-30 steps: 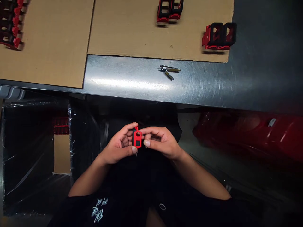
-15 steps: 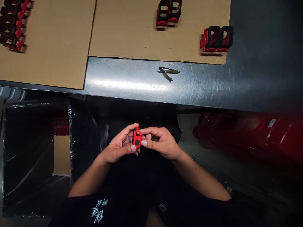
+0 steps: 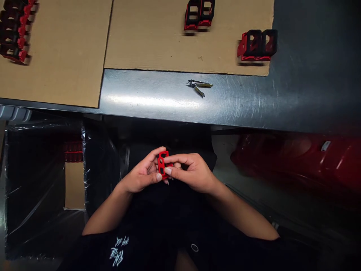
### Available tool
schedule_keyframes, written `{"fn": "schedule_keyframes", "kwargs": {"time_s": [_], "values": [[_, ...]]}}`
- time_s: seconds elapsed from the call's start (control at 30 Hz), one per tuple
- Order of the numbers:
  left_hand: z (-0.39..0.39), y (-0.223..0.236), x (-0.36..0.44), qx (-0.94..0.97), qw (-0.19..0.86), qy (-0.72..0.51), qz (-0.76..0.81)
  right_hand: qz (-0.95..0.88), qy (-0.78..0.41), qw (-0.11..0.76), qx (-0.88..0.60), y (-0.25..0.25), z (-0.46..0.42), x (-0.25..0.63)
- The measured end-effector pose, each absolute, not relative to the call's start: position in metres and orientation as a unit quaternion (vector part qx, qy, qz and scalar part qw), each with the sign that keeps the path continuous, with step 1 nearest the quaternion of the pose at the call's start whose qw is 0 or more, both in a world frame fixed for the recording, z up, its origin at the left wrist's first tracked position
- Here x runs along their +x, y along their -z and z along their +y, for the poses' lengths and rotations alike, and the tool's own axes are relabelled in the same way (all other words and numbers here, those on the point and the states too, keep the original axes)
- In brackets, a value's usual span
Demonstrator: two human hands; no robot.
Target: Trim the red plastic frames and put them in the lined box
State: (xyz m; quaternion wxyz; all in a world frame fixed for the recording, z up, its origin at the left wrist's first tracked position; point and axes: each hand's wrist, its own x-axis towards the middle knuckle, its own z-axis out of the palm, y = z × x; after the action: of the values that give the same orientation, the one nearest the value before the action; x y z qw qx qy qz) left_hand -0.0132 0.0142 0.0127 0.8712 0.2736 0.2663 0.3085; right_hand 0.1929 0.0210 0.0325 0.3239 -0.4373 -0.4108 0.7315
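Held low over my lap, a small red moulded plastic part (image 3: 163, 164) with dark rectangular openings stands upright. My left hand (image 3: 142, 171) pinches its left side between thumb and fingers. My right hand (image 3: 193, 171) grips it from the other side, with the thumb pressing on its lower front. The fingers of both hands hide its back. Both hands are close together in front of my black shirt (image 3: 135, 244).
Ahead lies a steel table edge (image 3: 175, 113) with small metal nippers (image 3: 199, 85) on it. Cardboard sheets (image 3: 149, 41) on the table carry groups of red-and-black parts (image 3: 257, 46) (image 3: 199, 15) (image 3: 14, 34). Plastic-wrapped black packaging (image 3: 36, 188) stands left, a glossy red object (image 3: 293, 160) right.
The red part has turned in my fingers, and its dark openings now show as a see-through frame. My right thumb has slid onto its lower front.
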Motion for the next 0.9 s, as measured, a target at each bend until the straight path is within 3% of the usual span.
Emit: {"fn": "schedule_keyframes", "kwargs": {"time_s": [0.27,0.57,0.9], "values": [[0.015,-0.012,-0.011,0.237,0.886,-0.303,0.258,-0.511,-0.648,0.308,-0.473,-0.045,0.021,0.193],[0.014,-0.011,-0.005,0.240,0.866,-0.342,0.274,-0.693,-0.389,0.391,-0.464,-0.051,0.020,0.185],[0.013,-0.012,-0.009,0.229,0.864,-0.358,0.270,-0.759,-0.237,0.367,-0.482,-0.061,0.016,0.175]]}}
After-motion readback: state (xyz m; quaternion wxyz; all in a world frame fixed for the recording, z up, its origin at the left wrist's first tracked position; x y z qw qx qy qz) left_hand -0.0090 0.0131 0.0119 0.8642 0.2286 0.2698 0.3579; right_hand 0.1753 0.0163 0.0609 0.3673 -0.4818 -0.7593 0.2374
